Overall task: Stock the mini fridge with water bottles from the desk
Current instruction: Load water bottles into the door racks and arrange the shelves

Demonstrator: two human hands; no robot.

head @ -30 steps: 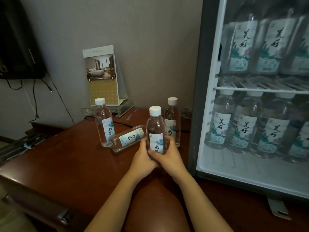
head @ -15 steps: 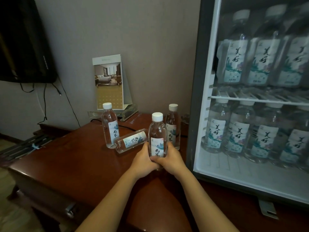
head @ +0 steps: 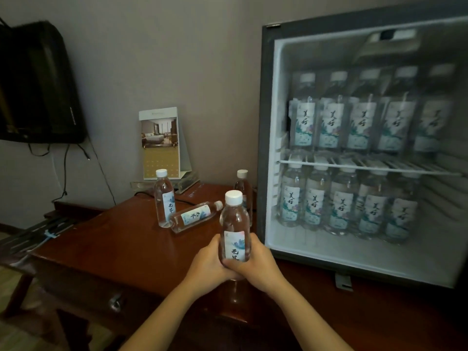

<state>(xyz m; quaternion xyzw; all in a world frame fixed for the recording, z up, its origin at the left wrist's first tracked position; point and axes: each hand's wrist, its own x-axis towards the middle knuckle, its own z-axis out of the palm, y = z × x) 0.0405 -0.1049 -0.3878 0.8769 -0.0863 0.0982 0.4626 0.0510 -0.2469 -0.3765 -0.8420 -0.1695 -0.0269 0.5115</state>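
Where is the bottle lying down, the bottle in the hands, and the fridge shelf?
lying bottle [head: 196, 216]: head view, on its label.
held bottle [head: 234, 221]: head view, on the clear body above the label.
fridge shelf [head: 354, 167]: head view, on its front wire edge.

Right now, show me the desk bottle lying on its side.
The lying bottle in the middle, cap toward the fridge; the left bottle and back bottle stand upright.

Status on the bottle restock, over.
Left hand, right hand both grip one upright bottle. Three spare bottles on desk, one lying down. Fridge open, front rows look full.
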